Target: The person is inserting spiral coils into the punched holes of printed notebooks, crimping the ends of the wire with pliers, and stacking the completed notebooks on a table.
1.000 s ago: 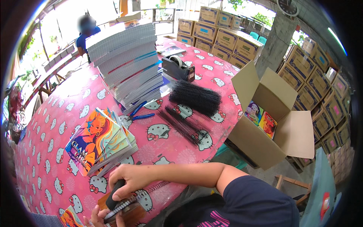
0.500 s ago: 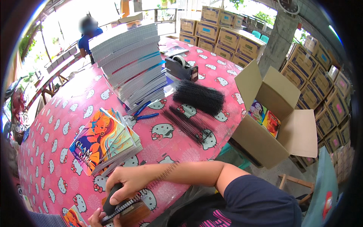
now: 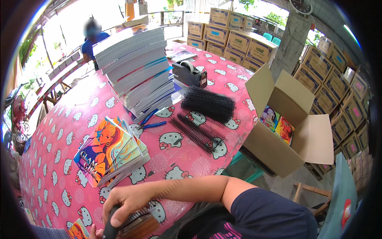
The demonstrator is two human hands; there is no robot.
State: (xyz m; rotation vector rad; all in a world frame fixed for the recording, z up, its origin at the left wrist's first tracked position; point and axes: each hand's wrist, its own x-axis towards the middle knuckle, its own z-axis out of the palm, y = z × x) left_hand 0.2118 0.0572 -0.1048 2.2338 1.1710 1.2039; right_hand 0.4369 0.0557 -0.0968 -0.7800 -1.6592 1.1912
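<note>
The desk [image 3: 71,115], covered in a pink cloth printed with white cat faces, fills most of the view; stacked cardboard cartons [image 3: 238,40] line the open-sided room beyond it, and another person in a blue top [image 3: 92,38] stands at the far end. An open cardboard box [image 3: 286,123] sits off the desk's right edge with colourful booklets inside. A tall, fanned stack of printed sheets [image 3: 135,71] occupies the desk centre, with a black tape dispenser [image 3: 190,73] behind it and a heap of black binding combs [image 3: 207,104] to its right; loose combs [image 3: 195,133] and blue-handled pliers [image 3: 149,121] lie in front. A short pile of bright covers [image 3: 109,153] rests near the person. At the lower edge, the right hand [image 3: 125,201], its arm crossing the body, is closed over a dark rounded handle and presses down on a small notebook [image 3: 137,223] with a black spiral spine, which lies at the near edge of the desk. Compared with the preceding second, the hand has shifted slightly rightward along the spine while the cover pile stays put, suggesting the binding is being worked along its length. Only the fingertips of the left hand [image 3: 94,232] show beside the notebook; its grip cannot be judged.
</note>
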